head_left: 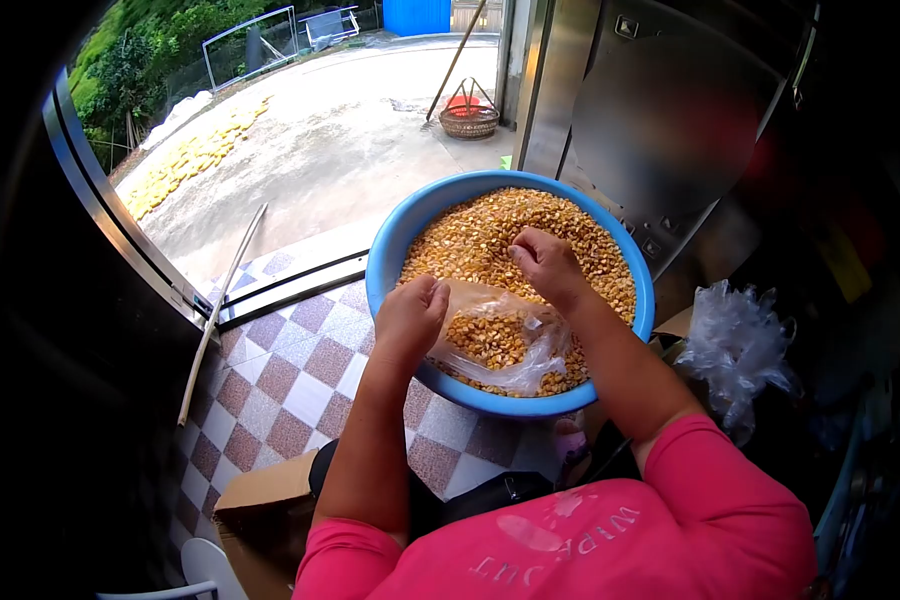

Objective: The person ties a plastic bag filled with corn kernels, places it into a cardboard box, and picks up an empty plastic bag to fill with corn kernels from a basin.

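Note:
A large blue basin (385, 235) full of loose corn kernels (470, 225) stands before me. Inside it, toward the near side, a clear plastic bag (530, 372) lies open with kernels in it. My left hand (413, 312) is closed at the bag's left edge and pinches the plastic. Over the kernels, beyond the bag, my right hand (548, 265) is closed with its fingers curled down. Whether anything is inside the right hand's fingers is hidden.
Clear plastic bags (735, 345) hang bunched at the right. A cardboard box (270, 495) is at the lower left, and a stick (220, 310) leans by the doorway. Outside are a wicker basket (469, 122) and spread corn (195, 155).

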A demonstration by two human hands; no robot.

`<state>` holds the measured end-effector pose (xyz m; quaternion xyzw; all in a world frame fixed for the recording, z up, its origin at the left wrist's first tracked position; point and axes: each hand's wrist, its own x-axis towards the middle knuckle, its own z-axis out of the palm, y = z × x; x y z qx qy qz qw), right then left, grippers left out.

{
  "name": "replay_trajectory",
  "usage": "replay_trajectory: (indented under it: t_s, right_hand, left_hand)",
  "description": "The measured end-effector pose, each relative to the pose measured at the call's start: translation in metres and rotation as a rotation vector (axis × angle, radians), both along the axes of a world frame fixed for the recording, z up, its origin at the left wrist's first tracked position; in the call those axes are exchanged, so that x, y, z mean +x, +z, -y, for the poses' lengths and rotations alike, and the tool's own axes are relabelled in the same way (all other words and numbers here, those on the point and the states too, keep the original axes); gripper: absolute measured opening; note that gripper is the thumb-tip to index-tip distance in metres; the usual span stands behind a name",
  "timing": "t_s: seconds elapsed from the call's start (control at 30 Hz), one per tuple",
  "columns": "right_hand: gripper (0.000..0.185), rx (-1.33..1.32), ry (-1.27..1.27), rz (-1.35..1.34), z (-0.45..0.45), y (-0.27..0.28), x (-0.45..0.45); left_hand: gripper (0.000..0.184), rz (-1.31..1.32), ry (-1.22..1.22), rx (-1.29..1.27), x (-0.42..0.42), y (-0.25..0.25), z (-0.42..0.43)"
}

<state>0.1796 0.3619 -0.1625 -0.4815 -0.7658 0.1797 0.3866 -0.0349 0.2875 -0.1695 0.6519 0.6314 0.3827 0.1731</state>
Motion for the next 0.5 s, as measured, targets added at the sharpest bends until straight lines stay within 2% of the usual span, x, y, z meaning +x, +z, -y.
replay_trajectory:
  t_s: [0.07, 0.1, 0.2, 0.23, 0.3, 0.5]
  right_hand:
    - [0.015, -0.048, -0.112, 0.193, -0.006, 0.0, 0.011]
    - [0.015, -0.048, -0.105, 0.195, -0.005, -0.001, 0.009]
    - [0.026, -0.228, -0.049, 0.614, 0.007, -0.005, 0.0]
    - [0.026, -0.229, -0.044, 0.618, 0.005, -0.009, -0.003]
    - [0.027, -0.235, 0.119, 0.65, 0.002, -0.02, -0.008]
    - [0.025, -0.35, 0.151, 0.503, -0.003, -0.026, -0.004]
  left_hand:
    - [0.026, 0.034, -0.019, -0.028, -0.001, 0.0, 0.0]
    - [0.026, 0.036, -0.012, -0.029, -0.002, -0.002, 0.0]
    - [0.024, 0.076, -0.04, 0.003, -0.003, -0.002, 0.0]
    - [0.024, 0.071, -0.049, 0.026, -0.004, -0.002, 0.0]
    - [0.023, 0.069, -0.052, 0.046, -0.005, -0.002, 0.001]
    - [0.022, 0.083, -0.062, 0.084, -0.009, -0.002, 0.003]
